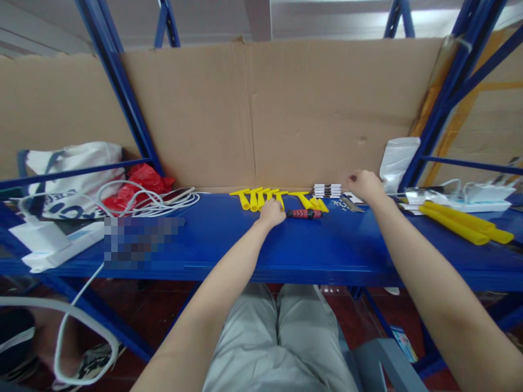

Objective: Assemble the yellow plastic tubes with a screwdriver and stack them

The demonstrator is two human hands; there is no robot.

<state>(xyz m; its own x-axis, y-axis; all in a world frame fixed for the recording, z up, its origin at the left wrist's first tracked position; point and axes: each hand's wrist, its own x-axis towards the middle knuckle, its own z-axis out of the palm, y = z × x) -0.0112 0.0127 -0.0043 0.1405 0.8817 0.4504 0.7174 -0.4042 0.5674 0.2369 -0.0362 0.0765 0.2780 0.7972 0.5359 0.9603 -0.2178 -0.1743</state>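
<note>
My left hand (pixel 272 212) is closed at the right end of a row of yellow T-shaped plastic handles (pixel 254 200); its fingers curl over the stem of the last one. Just right of it lies a screwdriver (pixel 304 214) with a red and black grip. Raised over the back of the table, my right hand (pixel 365 186) has its fingers pinched together, and anything between them is too small to make out. Below that hand are small loose screws (pixel 340 204) and thin metal blades (pixel 352 204). Another yellow T-shaped handle (pixel 300 198) lies behind the screwdriver.
A stack of small white boxes (pixel 327 190) stands against the cardboard wall (pixel 310 109). Longer yellow tubes (pixel 461 220) lie right, near a white power strip (pixel 486 198). Coiled white cable (pixel 163 204), a red bag (pixel 143 185) and another power strip (pixel 73 245) occupy the left.
</note>
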